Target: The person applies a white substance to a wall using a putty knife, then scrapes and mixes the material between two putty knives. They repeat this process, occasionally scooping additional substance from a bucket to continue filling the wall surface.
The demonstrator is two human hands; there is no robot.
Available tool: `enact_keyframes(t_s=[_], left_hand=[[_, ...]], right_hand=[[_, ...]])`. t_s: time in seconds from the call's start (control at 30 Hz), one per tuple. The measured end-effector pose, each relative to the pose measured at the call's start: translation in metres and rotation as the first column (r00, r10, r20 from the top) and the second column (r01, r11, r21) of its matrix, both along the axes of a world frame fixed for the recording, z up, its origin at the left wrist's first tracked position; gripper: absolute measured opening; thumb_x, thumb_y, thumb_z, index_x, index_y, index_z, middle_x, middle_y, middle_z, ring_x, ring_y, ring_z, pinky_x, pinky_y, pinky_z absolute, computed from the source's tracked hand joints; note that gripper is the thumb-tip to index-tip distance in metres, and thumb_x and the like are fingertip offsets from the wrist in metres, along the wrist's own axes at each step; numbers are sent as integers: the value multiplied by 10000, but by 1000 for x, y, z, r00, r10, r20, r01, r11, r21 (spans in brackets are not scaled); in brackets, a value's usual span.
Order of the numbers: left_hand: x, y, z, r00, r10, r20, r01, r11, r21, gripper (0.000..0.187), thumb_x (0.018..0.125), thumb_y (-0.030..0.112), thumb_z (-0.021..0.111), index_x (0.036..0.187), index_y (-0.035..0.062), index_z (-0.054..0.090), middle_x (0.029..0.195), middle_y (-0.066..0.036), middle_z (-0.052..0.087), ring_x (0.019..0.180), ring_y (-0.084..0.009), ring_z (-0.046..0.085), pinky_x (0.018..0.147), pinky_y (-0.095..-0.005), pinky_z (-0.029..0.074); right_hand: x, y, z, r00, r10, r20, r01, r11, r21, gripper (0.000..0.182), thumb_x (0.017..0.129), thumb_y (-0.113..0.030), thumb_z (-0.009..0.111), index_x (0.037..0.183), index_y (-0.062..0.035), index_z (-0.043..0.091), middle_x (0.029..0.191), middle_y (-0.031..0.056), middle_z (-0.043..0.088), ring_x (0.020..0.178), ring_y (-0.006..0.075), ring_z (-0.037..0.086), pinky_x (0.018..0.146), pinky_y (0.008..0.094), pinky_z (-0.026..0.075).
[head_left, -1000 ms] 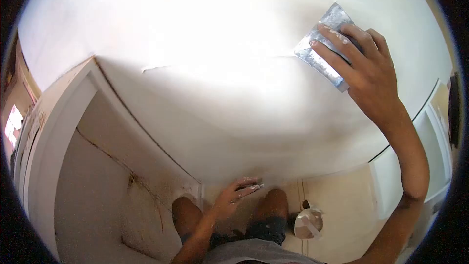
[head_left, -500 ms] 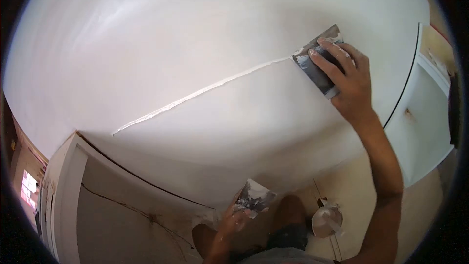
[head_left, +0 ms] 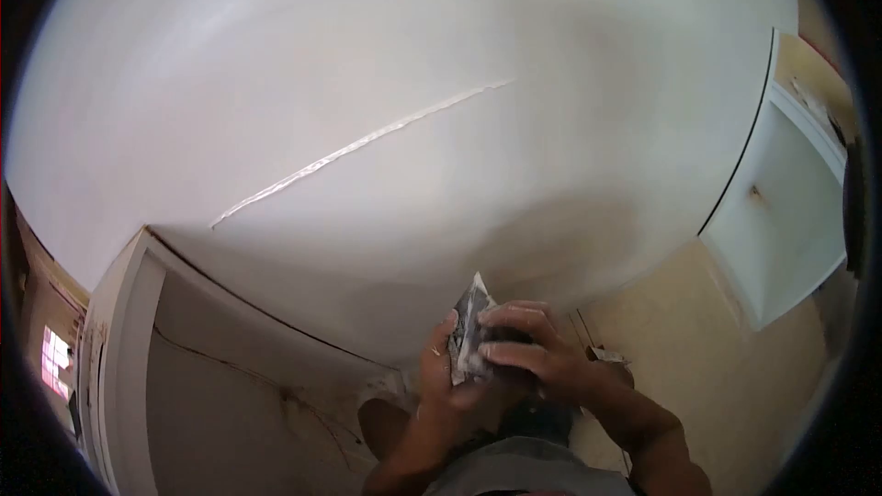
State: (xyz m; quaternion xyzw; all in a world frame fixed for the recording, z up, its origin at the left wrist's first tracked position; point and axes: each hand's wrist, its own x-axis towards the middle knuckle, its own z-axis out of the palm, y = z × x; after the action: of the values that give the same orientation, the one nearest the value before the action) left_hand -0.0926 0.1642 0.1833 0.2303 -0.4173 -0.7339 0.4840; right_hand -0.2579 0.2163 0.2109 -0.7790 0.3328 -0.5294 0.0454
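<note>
In front of my body, low in the head view, both hands are close together at two putty-smeared scrapers. My left hand [head_left: 437, 363] is closed around one putty knife [head_left: 457, 358], its thumb along the near edge. My right hand [head_left: 528, 349] grips a second putty knife [head_left: 478, 298], with its fingers bent over the blade. The two blades meet or overlap; exactly where they touch is hard to make out. White putty is smeared on the blades and my fingers. Above them, a slanting strip of white putty [head_left: 358, 144] runs across the pale wall [head_left: 276, 55].
At lower left stands a white frame [head_left: 129, 312] beside a recess with a thin cable [head_left: 230, 367]. A dark gap [head_left: 749, 133] separates the wall from a pale boxed recess [head_left: 799, 184] on the right. Beige floor [head_left: 698, 340] lies at lower right.
My right hand has left the strip's upper right end with its putty knife and come down to the left hand's one. The strip's right end now looks thinner.
</note>
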Motion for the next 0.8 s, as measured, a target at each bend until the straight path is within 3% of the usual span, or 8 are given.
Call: enact_keyframes(t_s=[0.17, 0.27, 0.33, 0.5, 0.53, 0.6, 0.67, 0.8], left_hand=[[47, -11, -3, 879, -177, -443, 311, 917, 251, 383, 979, 295, 500, 1225, 2, 517, 1036, -122, 658, 920, -227, 668, 809, -380, 556], [66, -11, -6, 990, 141, 2, -140, 988, -64, 405, 989, 199, 498, 1309, -46, 457, 1249, -183, 557, 1190, -265, 547, 1011, -410, 436], [59, -6, 12, 979, 197, 45, -167, 913, -371, 376, 967, 157, 521, 1296, -23, 486, 1282, -194, 535, 1235, -300, 508, 1037, -425, 407], [49, -24, 26, 983, 79, 169, 132, 345, -929, 351, 888, 66, 582, 1240, 64, 583, 1346, -198, 505, 1314, -379, 432, 1078, -467, 360], [56, -26, 23, 937, 216, 274, 201, 310, -929, 364, 862, 38, 587, 1220, 99, 607, 1354, -176, 508, 1313, -376, 436, 1069, -470, 368], [75, -37, 17, 868, 331, 369, 289, 265, -920, 387, 837, 11, 592, 1201, 134, 630, 1361, -154, 511, 1311, -374, 439, 1061, -474, 376], [104, -46, 1, 565, 546, 618, 696, 87, -713, 458, 798, -29, 600, 1218, 153, 627, 1341, -115, 540, 1289, -350, 471, 1028, -455, 412], [127, -27, -36, 599, 349, 721, 662, 291, -691, 486, 780, -44, 601, 1216, 168, 636, 1300, -102, 573, 1240, -343, 518, 984, -429, 446]], right_hand=[[-16, -16, -29, 798, -349, -492, 437, 896, 73, 407, 818, -13, 644, 1210, -75, 553, 1252, 197, 524, 1203, 342, 452, 1013, 484, 386], [1, -14, -32, 935, -349, 65, 327, 919, 222, 389, 829, -10, 609, 1211, -54, 548, 1215, 186, 558, 1138, 321, 520, 953, 459, 446], [20, 4, -16, 138, -375, 917, -415, 818, 397, 444, 810, -152, 675, 1211, -21, 538, 1074, 136, 599, 1028, 265, 581, 866, 377, 495], [43, 18, -27, 72, -545, 836, -785, 486, 384, 368, 782, -184, 672, 1098, -17, 586, 984, 84, 635, 907, 203, 634, 782, 343, 522], [48, 26, -26, 534, -341, 774, -198, 839, 507, 375, 775, -175, 665, 1111, -25, 588, 931, 80, 645, 839, 196, 646, 689, 338, 532], [42, 34, -16, 837, -402, 371, 387, 914, 118, 384, 769, -166, 658, 1124, -34, 590, 879, 76, 654, 772, 189, 657, 596, 333, 541], [8, 28, 12, 89, -500, 861, -784, 499, 371, 345, 768, -127, 686, 1090, -39, 597, 853, 67, 641, 779, 198, 644, 606, 348, 544], [-25, -15, 60, 649, -501, 573, 307, 861, 406, 295, 869, -230, 633, 1045, 8, 639, 900, 72, 674, 815, 187, 649, 764, 344, 515]])
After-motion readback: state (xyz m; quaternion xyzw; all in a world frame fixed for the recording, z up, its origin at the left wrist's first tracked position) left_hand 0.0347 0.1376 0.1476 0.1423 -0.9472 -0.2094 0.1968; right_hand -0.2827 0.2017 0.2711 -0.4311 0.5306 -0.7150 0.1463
